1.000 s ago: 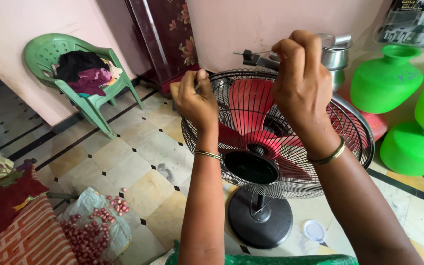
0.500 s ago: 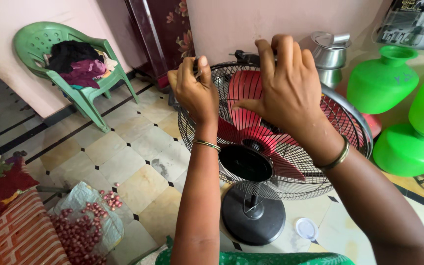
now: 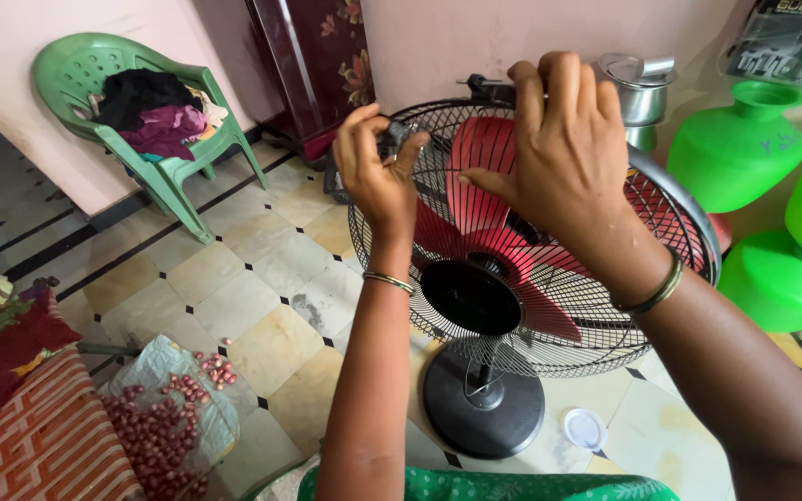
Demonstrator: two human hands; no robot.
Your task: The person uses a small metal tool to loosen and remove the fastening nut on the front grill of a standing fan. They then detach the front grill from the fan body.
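My left hand pinches a small dark clip at the fan grille's upper left rim; my right hand curls closed over the grille's top, above the red blades. Behind the fan stand green pots

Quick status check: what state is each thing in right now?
Fan: upright on its base, wire guard on, red blades look still.
Left hand: fingers pinched on a small dark clip at the guard rim.
Right hand: resting on the guard top.
Green chair: upright, clothes piled on it.
Steel pot: lidded.
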